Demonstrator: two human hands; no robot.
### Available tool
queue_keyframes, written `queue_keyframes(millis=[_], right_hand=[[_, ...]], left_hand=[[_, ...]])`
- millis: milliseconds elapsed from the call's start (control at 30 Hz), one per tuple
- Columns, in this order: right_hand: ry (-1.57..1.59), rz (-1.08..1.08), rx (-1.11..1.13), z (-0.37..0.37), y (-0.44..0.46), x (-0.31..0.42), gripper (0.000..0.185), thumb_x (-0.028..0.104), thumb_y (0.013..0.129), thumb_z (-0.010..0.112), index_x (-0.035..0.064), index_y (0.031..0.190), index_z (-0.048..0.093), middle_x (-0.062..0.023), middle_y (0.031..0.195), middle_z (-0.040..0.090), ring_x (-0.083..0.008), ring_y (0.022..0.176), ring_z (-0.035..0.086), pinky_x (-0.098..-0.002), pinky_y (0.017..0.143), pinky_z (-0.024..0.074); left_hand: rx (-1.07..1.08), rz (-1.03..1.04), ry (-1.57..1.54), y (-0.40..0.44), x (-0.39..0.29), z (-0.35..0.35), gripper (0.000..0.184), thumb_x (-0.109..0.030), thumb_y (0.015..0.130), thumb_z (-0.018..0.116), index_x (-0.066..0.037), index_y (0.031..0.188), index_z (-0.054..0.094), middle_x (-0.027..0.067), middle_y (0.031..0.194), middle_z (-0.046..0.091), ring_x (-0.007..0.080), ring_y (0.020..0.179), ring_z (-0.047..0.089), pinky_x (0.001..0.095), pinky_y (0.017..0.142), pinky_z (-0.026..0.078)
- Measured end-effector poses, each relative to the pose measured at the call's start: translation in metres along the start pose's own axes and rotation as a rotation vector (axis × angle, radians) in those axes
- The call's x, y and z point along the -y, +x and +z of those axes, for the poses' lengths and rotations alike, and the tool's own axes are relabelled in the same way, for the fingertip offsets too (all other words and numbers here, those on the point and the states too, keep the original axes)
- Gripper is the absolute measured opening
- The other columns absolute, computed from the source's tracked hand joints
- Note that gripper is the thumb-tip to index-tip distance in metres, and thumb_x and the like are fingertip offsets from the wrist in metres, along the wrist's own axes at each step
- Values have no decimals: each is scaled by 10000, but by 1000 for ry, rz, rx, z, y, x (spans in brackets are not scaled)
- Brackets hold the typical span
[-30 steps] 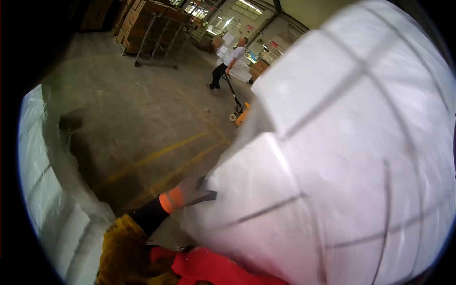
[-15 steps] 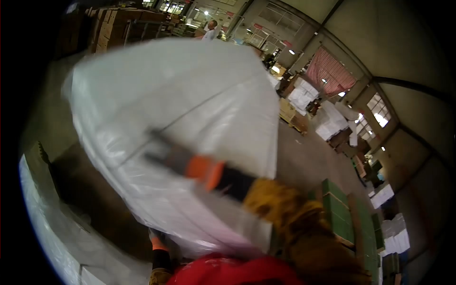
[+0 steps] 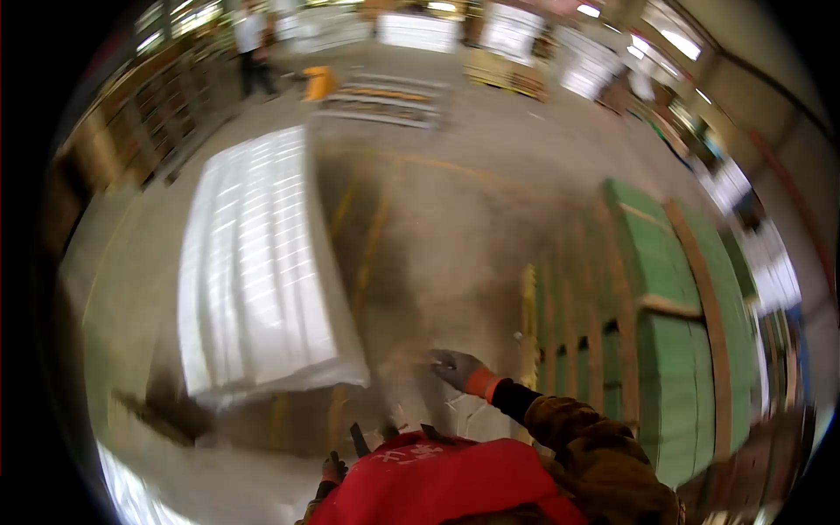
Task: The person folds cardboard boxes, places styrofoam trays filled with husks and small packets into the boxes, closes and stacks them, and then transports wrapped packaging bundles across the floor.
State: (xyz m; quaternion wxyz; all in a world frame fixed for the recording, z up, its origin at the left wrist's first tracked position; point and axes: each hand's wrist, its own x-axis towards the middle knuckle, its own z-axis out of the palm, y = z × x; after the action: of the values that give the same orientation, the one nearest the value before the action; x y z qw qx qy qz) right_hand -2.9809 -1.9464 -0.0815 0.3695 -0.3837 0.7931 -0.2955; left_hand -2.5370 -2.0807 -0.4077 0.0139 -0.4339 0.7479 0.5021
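Observation:
A long white plastic-wrapped bundle [image 3: 258,271] lies on the floor at the left, apart from both hands. My right hand [image 3: 457,368], in a grey glove with an orange cuff, is held out in front of me, its fingers curled; anything in them is too small to make out. Low in the view, beside the red garment on my front, my left hand [image 3: 333,468] shows in part, dark-gloved, its fingers too small and blurred to read.
Green stacks with brown strips [image 3: 669,350] stand at the right. A wheeled rack [image 3: 166,114] is at the left back. A person [image 3: 251,48] stands near an orange pallet jack [image 3: 320,83]. A grey metal frame [image 3: 385,101] and wrapped white stacks [image 3: 512,33] are further back.
The white bundle, which was close and under my right hand, now lies away on the floor at the left. My right hand has moved off it, and the view has turned.

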Motion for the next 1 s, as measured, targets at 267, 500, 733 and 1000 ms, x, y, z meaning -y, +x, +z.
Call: queue_keyframes(millis=[267, 500, 733, 1000], right_hand=[[401, 298, -474, 2, -268, -181, 497, 419, 914, 540, 102, 1297, 520, -97, 1271, 556, -208, 1084, 552, -347, 902, 445], [574, 435, -750, 34, -474, -215, 485, 377, 928, 519, 98, 1323, 479, -131, 1275, 552, -257, 1127, 548, -351, 951, 426], [766, 780, -1236, 115, -600, -231, 424, 325, 927, 533, 60, 1259, 532, -154, 1184, 605, -265, 1083, 580, -337, 927, 439], [1427, 671, -2061, 185, -604, -242, 389, 266, 945, 512, 67, 1280, 513, -100, 1136, 609, -182, 983, 594, -318, 828, 482]], left_hand=[[296, 553, 1003, 109, -178, 0, 64, -122, 867, 501, -66, 882, 472, 50, 676, 521, 192, 583, 528, 325, 496, 437], [656, 54, -239, 147, -345, 237, 244, -304, 927, 540, -65, 919, 592, -16, 756, 532, 121, 673, 500, 286, 590, 427], [846, 809, -434, -84, -565, 471, 417, -163, 918, 531, 15, 1289, 468, 112, 1327, 472, 195, 1213, 445, 313, 1001, 371], [860, 1950, 102, -254, -716, 503, 516, -146, 838, 548, -12, 1324, 442, 146, 1372, 422, 349, 1306, 335, 467, 1099, 219]])
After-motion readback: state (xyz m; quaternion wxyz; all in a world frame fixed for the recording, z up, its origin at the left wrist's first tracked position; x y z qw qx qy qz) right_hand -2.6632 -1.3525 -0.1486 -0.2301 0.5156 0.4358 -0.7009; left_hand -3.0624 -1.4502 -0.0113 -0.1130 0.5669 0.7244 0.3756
